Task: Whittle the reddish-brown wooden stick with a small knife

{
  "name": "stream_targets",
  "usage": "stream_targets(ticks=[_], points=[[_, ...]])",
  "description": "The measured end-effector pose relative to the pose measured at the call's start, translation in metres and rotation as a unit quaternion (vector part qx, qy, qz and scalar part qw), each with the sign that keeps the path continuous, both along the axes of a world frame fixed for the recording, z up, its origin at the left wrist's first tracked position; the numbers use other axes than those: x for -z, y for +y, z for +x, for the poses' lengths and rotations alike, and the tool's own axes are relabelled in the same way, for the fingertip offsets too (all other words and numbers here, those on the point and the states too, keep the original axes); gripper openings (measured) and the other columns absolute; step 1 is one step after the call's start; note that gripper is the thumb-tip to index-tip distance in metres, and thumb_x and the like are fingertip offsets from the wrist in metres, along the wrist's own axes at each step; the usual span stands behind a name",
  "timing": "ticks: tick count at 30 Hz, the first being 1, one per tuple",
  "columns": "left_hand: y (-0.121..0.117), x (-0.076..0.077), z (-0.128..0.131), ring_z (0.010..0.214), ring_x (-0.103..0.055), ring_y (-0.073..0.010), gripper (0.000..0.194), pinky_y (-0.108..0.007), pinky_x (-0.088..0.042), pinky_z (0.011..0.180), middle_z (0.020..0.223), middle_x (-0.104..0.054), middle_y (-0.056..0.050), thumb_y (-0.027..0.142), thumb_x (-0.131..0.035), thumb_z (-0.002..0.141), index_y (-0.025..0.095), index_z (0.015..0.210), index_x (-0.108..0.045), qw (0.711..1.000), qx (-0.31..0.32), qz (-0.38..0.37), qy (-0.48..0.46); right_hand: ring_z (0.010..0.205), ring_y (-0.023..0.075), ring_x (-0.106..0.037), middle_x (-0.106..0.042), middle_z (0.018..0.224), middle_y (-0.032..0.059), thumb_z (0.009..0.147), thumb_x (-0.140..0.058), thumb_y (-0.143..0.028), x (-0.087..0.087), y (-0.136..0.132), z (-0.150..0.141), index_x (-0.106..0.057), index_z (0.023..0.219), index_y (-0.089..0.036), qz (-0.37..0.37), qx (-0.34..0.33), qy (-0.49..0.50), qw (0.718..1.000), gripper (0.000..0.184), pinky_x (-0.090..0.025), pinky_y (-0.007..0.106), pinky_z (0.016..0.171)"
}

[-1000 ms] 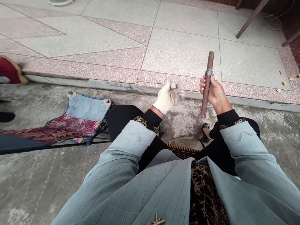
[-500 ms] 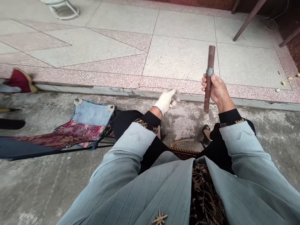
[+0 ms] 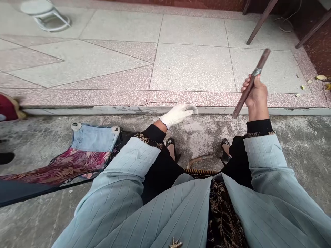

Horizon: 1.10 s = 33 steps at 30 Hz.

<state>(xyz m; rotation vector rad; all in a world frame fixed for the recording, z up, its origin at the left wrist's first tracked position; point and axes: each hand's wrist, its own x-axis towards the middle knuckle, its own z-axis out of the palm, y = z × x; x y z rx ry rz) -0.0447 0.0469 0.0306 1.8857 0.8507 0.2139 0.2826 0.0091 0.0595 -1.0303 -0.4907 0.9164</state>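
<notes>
I am seated outdoors, looking down past my pale blue sleeves at my 2 hands, held well apart over the edge of a low tiled step (image 3: 124, 110). My right hand (image 3: 255, 93) is bare, its fingers and thumb closed around a dark brown stick (image 3: 249, 86). The stick slants, top end leaning to my right, lower end pointing down toward my left, and a band of grey wire (image 3: 257, 71) is wound around it just above my grip. My left hand (image 3: 178, 115) wears a white knitted glove; it is half open, fingers loosely curled, with nothing visible in it, though its palm is hidden. The step in hand seems to be simply holding the stick up with 1 hand; putting the gloved hand to it as well would, I judge, call for crossing the gap and spreading those curled fingers. On the concrete ground (image 3: 297, 144) between my black shoes (image 3: 170, 142) lies a bent piece of wood (image 3: 199, 159). To my left is a folding seat (image 3: 95, 137) of denim and floral cloth; farther off, a white stool (image 3: 49, 15).
</notes>
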Motion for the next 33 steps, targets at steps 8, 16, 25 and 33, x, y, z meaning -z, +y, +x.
stream_targets(ticks=[8, 16, 25, 33], points=[[0.007, 0.011, -0.009, 0.075, -0.066, -0.0225, 0.040, -0.029, -0.041, 0.065, 0.081, -0.071, -0.005, 0.034, -0.038, 0.094, 0.025, 0.118, -0.069, 0.925, -0.069, 0.301, 0.224, 0.077, 0.0183, -0.048, -0.058, 0.081, 0.0030, 0.082, -0.071, -0.052, -0.015, -0.031, 0.047, -0.064, 0.088, -0.032, 0.075, -0.011, -0.057, 0.996, 0.021, -0.040, 0.035, 0.067], [-0.003, 0.027, 0.008, 0.088, -0.070, -0.0161, 0.041, -0.026, -0.053, 0.077, 0.113, -0.072, -0.007, 0.029, -0.053, 0.087, 0.021, 0.127, -0.062, 0.982, 0.156, -0.103, -0.012, 0.064, 0.0136, -0.047, -0.051, 0.079, 0.0007, 0.085, -0.062, -0.066, -0.033, -0.025, -0.010, -0.061, 0.098, -0.033, 0.134, -0.169, -0.092, 0.972, 0.036, -0.044, 0.028, 0.049], [0.003, 0.008, 0.047, 0.118, -0.061, -0.0211, 0.047, -0.037, -0.047, 0.104, 0.130, -0.064, -0.012, 0.043, -0.044, 0.098, 0.020, 0.138, -0.053, 0.972, 0.009, -0.043, -0.230, 0.063, 0.0090, -0.047, -0.055, 0.081, -0.0001, 0.084, -0.067, -0.059, -0.006, -0.015, -0.078, -0.062, 0.101, -0.022, 0.035, -0.330, -0.050, 0.942, 0.041, -0.048, 0.023, 0.052], [-0.003, 0.004, 0.040, 0.050, -0.039, -0.0089, 0.026, -0.023, -0.040, 0.055, 0.058, -0.044, 0.005, 0.035, -0.050, 0.092, 0.016, 0.096, -0.067, 0.986, 0.018, -0.068, -0.150, 0.083, 0.0160, -0.062, -0.067, 0.099, 0.0100, 0.081, -0.068, -0.061, -0.001, -0.012, -0.059, -0.061, 0.098, -0.018, -0.070, -0.313, -0.147, 0.936, 0.047, -0.044, 0.021, 0.050]])
